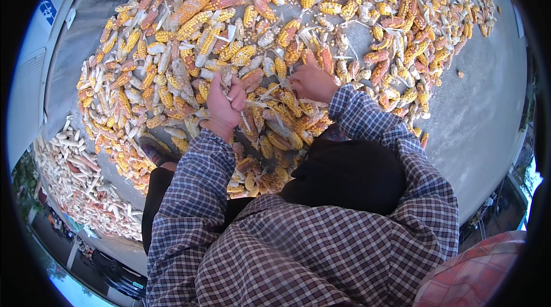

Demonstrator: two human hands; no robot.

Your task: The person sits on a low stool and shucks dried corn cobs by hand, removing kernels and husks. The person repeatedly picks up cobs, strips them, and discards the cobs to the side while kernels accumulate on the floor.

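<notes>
My left hand is closed around a wisp of dry corn husk, which sticks out above the thumb. To its right, my right hand reaches down among the cobs with its fingers bent. Its fingertips touch the pile, and whether they grip anything is hidden. Between and below both hands lies a heap of yellow corn cobs, some with pale husk strips still on them. A reddish corn cob rests just right of my left hand.
Yellow, orange and reddish cobs spread thickly over the grey concrete floor. At the lower left is a pile of pale bare cobs. My shoe stands among the corn. A black car and a white wall panel show at the left rim.
</notes>
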